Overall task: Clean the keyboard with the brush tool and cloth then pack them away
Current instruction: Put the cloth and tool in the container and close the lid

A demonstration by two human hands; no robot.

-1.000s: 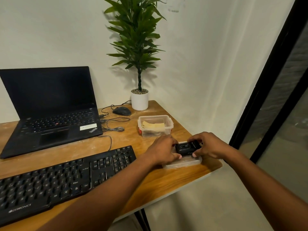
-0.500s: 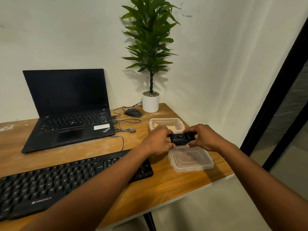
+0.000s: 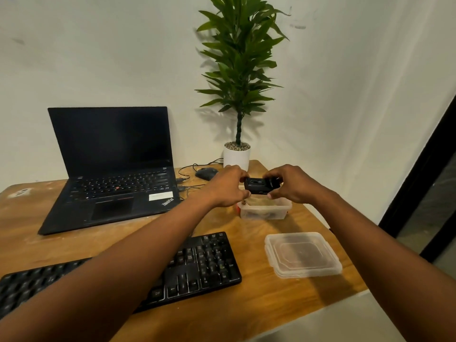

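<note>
My left hand (image 3: pixel 225 186) and right hand (image 3: pixel 293 185) pinch the boxy black brush tool (image 3: pixel 261 185) mid-frame, over the clear plastic tub (image 3: pixel 265 210).

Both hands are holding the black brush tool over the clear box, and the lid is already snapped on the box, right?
Not quite. The head view shows both hands, left and right, holding the black brush tool over the clear box, but the lid lies apart on the desk, nearer the person.
</note>
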